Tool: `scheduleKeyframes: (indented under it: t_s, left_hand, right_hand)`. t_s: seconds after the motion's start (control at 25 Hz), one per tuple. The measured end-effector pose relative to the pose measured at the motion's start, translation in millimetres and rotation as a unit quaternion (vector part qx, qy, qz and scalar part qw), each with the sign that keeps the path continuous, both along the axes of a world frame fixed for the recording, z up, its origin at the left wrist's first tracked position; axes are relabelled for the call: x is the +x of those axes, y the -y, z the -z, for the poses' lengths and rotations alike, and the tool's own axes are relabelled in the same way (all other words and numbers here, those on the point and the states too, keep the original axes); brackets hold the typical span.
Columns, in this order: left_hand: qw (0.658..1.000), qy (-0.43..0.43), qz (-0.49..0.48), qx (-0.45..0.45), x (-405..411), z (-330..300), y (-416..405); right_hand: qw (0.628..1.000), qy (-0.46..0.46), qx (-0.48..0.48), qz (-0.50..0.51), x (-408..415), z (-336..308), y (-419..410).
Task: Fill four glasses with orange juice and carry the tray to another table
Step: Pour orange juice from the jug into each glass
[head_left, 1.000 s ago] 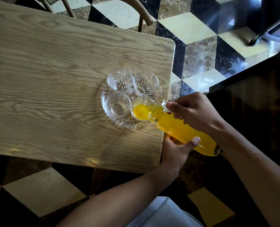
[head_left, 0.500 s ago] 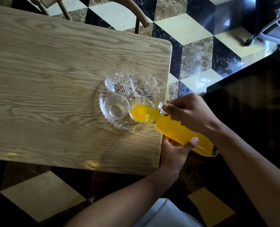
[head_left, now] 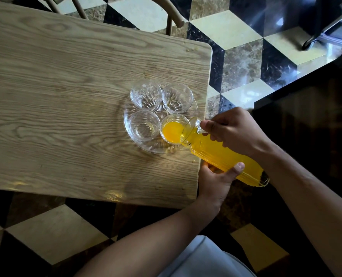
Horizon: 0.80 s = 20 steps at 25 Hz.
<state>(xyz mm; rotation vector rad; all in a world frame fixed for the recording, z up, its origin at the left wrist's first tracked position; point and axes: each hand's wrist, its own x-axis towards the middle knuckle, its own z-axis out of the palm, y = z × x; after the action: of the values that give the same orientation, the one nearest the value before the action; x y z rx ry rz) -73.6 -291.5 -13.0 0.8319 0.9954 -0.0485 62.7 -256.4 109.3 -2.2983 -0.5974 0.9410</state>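
While the bottle (head_left: 224,154) lay tipped between both hands, its mouth hung over the near-right glass (head_left: 173,128), just left of the right hand (head_left: 236,130). Farthest left of the hands stood the near-left glass (head_left: 144,125), clear and without juice, and beyond it the far-left glass (head_left: 145,95), clear too. Next to that stood the far-right glass (head_left: 177,98), also clear. All four sat close together on a round, ribbed glass tray (head_left: 195,104) near the right edge of the wooden table (head_left: 66,96). The near-right glass held a pool of orange juice (head_left: 172,130) partway up, with the bottle's lip at its rim. The left hand (head_left: 216,182) cupped the bottle's body from below, thumb curled over its near side, just off the table's edge. The bottle was ribbed and clear, filled with bright orange juice almost to its base, which pointed down and right of the hands. The right hand gripped the neck from above, fingers wrapped round it. Beyond the table stood a chair (head_left: 172,15) on a chequered floor (head_left: 242,62); right of the hands lay a dark surface (head_left: 316,116).
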Motion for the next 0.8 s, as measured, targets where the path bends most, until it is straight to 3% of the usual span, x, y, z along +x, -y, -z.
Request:
scheduleKeyframes:
  t_s: [0.44, 0.8]
  left_hand:
    - [1.000, -0.002, 0.005, 0.004, 2, 1, -10]
    - [0.998, -0.019, -0.006, 0.060, 1, 5, -18]
  right_hand:
    - [1.000, 0.010, 0.005, 0.003, 0, -4, -2]
    - [1.000, -0.002, 0.030, 0.007, -2, -11, 7]
